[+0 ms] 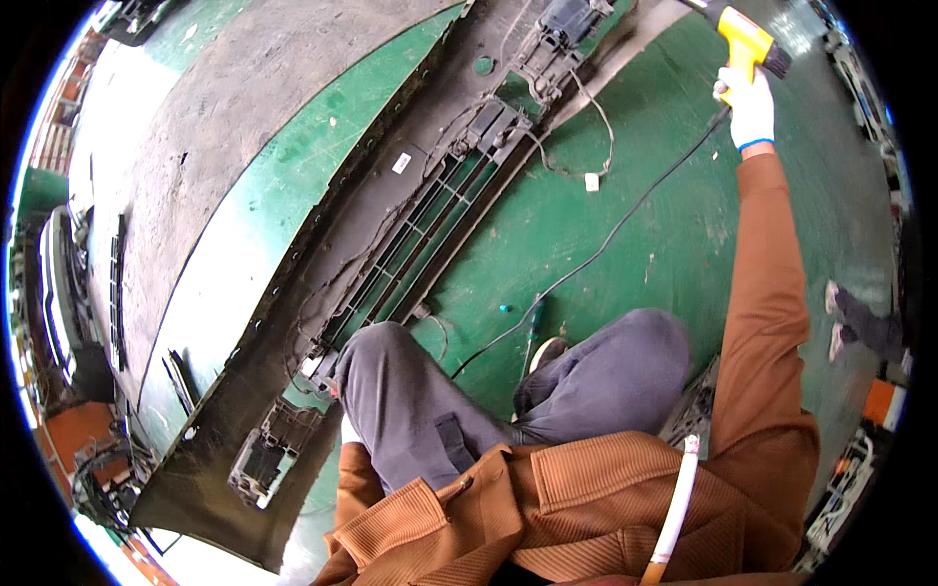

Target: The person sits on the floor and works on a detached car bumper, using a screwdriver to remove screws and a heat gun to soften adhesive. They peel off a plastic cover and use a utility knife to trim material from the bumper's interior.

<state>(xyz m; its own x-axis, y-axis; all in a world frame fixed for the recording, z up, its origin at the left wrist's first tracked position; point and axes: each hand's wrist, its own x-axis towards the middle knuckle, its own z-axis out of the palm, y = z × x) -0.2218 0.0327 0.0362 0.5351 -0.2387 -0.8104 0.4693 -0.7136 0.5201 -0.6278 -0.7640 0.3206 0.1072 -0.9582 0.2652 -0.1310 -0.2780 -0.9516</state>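
My right hand (751, 105), in a white glove with a blue cuff, is stretched out to the far right. It is closed around the handle of a yellow heat gun (746, 44) with a dark end. A black cord (625, 221) runs from the gun back toward my legs. My left hand (348, 430) is mostly hidden behind my left knee. Only a bit of white glove shows, beside a large dark car bumper (376, 186) lying inner side up across the floor. The bumper carries a slatted grille (422, 237), wiring and black fittings.
A teal-handled screwdriver (536, 317) lies on the green floor (606, 273) by my shoe. White-tagged loose wires (592, 182) trail off the bumper. Car parts (63, 303) stand at the left. Another person's legs (870, 322) show at the right. A cigarette (677, 508) juts in at the lower edge.
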